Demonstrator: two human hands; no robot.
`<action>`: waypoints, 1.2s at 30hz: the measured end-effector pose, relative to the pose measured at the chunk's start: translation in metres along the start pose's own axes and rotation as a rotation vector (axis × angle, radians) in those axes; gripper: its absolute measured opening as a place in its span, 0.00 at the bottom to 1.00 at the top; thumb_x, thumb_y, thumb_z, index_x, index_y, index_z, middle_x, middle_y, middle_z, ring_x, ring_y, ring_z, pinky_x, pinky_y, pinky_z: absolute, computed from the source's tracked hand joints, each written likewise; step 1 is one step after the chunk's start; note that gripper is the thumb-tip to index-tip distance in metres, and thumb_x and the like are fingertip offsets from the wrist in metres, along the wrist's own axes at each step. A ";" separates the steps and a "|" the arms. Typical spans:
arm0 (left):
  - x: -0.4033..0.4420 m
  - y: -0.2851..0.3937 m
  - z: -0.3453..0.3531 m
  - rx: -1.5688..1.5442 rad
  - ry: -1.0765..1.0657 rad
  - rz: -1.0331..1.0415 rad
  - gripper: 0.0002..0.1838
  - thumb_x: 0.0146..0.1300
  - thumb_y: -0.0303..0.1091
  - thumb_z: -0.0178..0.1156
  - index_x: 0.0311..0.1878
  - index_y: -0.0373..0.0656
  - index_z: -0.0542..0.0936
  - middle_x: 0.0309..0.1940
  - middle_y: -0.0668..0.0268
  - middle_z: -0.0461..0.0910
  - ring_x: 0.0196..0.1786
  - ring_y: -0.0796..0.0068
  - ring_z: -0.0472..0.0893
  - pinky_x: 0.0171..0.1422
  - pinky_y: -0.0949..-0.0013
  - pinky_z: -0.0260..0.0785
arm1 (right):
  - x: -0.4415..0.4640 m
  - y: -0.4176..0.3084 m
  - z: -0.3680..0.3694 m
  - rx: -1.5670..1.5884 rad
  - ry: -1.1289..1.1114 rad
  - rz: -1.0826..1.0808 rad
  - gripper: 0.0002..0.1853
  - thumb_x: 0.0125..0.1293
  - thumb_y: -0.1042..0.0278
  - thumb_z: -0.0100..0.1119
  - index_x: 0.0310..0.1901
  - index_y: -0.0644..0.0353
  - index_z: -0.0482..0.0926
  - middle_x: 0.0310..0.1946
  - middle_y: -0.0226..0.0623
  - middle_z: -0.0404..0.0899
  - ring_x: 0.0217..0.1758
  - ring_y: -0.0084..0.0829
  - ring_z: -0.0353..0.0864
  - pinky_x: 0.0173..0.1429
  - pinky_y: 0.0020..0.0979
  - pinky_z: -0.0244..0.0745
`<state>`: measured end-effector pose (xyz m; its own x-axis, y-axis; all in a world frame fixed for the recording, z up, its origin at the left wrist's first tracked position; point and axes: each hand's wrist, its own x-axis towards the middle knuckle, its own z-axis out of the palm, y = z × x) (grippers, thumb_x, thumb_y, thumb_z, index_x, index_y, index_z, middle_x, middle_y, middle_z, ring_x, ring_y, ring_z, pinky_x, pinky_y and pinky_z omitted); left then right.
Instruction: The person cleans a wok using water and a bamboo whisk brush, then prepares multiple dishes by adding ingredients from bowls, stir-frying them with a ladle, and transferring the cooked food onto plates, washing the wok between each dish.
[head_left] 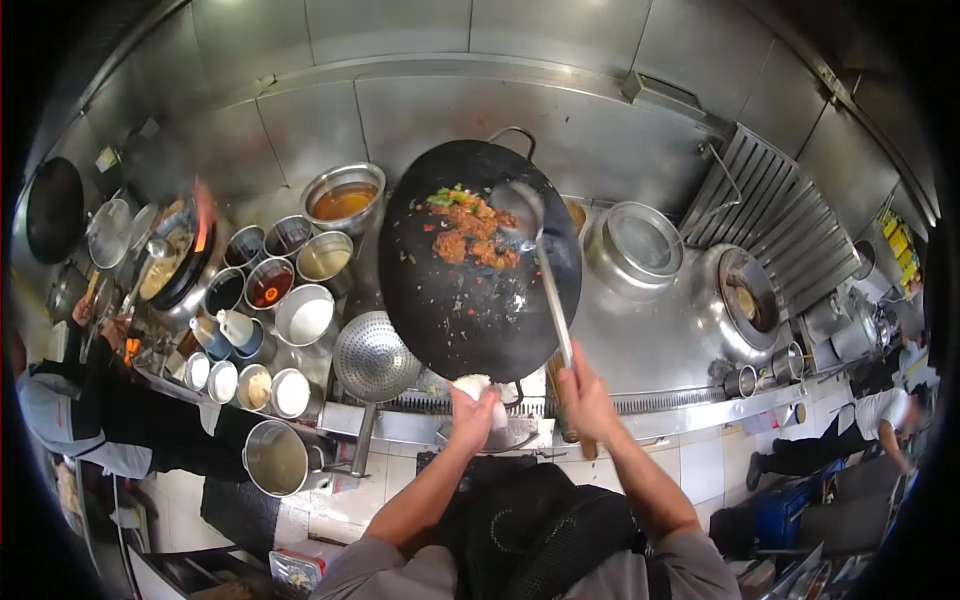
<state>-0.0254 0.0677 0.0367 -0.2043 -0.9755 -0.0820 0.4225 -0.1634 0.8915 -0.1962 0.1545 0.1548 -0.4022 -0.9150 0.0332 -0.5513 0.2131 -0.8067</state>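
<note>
A large black wok [440, 310] is tipped up in front of me, with browned fried pieces [465, 230] and chopped green and red bits [452, 197] in its upper part. My left hand [470, 412] grips the wok's near edge through a folded white cloth [497, 420]. In my right hand [590, 398] is the wooden handle of a long metal ladle [552, 290]. The ladle's bowl rests at the right side of the food, against or just above the wok. What lies under the wok is hidden.
A perforated strainer [375, 352] lies left of the wok, beside several sauce and seasoning containers [305, 315]. Behind them stands a bowl of amber liquid [345, 203]. Lidded steel pots [640, 240] are at right. A co-worker [75, 410] cooks at left; another person [870, 425] is far right.
</note>
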 end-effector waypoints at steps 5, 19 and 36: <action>-0.013 0.038 -0.013 -0.096 0.041 -0.250 0.26 0.56 0.19 0.56 0.58 0.45 0.63 0.45 0.65 0.74 0.46 0.70 0.77 0.50 0.63 0.74 | -0.014 -0.071 -0.004 1.252 -0.463 0.735 0.20 0.76 0.55 0.51 0.65 0.50 0.66 0.22 0.24 0.68 0.14 0.13 0.62 0.16 0.21 0.59; -0.022 0.053 -0.013 -0.281 0.107 -0.807 0.06 0.61 0.31 0.59 0.41 0.46 0.75 0.33 0.64 0.77 0.32 0.69 0.77 0.30 0.67 0.69 | -0.027 -0.075 -0.042 1.152 -0.383 0.693 0.28 0.73 0.67 0.52 0.71 0.59 0.57 0.22 0.23 0.64 0.13 0.13 0.60 0.12 0.19 0.57; 0.001 0.001 -0.103 0.388 -0.065 0.026 0.33 0.57 0.22 0.58 0.66 0.38 0.57 0.51 0.61 0.74 0.51 0.68 0.77 0.59 0.65 0.70 | -0.018 -0.078 -0.063 1.512 -0.576 0.806 0.08 0.74 0.67 0.51 0.50 0.54 0.68 0.23 0.22 0.65 0.14 0.10 0.61 0.13 0.19 0.57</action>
<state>0.0658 0.0508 -0.0081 -0.2587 -0.9651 -0.0398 0.0658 -0.0587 0.9961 -0.1924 0.1756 0.2542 0.2520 -0.8175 -0.5179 0.8330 0.4556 -0.3139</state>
